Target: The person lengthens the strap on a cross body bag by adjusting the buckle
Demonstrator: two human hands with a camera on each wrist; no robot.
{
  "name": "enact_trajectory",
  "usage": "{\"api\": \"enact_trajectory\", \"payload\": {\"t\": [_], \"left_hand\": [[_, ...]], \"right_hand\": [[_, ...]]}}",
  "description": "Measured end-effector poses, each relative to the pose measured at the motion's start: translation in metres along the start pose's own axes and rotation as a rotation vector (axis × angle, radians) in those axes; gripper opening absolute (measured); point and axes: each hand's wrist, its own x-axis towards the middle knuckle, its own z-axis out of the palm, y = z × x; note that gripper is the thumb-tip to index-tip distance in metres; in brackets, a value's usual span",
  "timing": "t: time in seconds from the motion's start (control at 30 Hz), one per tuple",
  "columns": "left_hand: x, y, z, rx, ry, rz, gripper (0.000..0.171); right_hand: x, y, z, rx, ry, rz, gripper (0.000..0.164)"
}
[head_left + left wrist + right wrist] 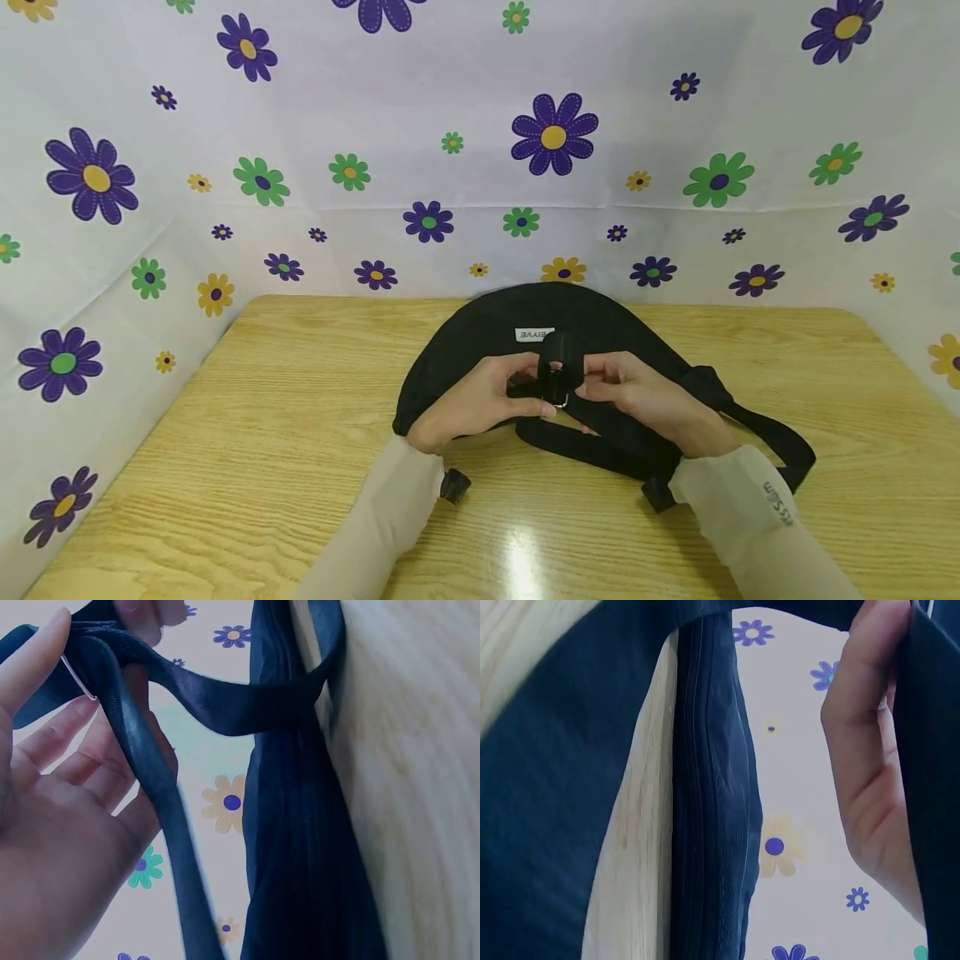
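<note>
A black crescent-shaped bag (465, 350) with a small white label (534, 334) lies on the wooden table. Above its near side, my left hand (476, 398) pinches the bag's black strap (562, 354) between thumb and fingers. At that spot a thin metal buckle bar (79, 677) shows against the webbing. My right hand (641, 398) grips the strap from the other side, close to the left fingers. One length of strap (172, 825) hangs down past the left palm. In the right wrist view, webbing covers part of the right hand (870, 742).
The wooden table (247, 417) extends to both sides of the bag. A loop of strap (798, 454) trails off at the bag's right. Behind the table hangs a white cloth (420, 108) printed with flowers. Small black blocks (453, 486) sit by the cream sleeves.
</note>
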Motion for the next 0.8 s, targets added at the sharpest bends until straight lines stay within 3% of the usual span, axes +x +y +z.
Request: {"api": "enact_trajectory", "payload": {"t": [0.13,0.37,0.6,0.8], "left_hand": [[-0.002,0.001,-0.007,0.004,0.021,-0.007,0.04],[-0.005,0.003,-0.015,0.0,0.061,-0.024,0.044],[-0.004,0.003,-0.011,-0.003,0.045,-0.015,0.044],[-0.002,0.002,-0.004,-0.029,0.017,0.004,0.044]], "right_hand": [[-0.002,0.002,-0.004,0.048,-0.033,0.017,0.01],[-0.005,0.006,-0.012,-0.02,-0.044,0.021,0.015],[-0.004,0.005,-0.01,-0.036,-0.021,0.001,0.014],[-0.005,-0.002,-0.004,-0.028,0.029,0.033,0.014]]}}
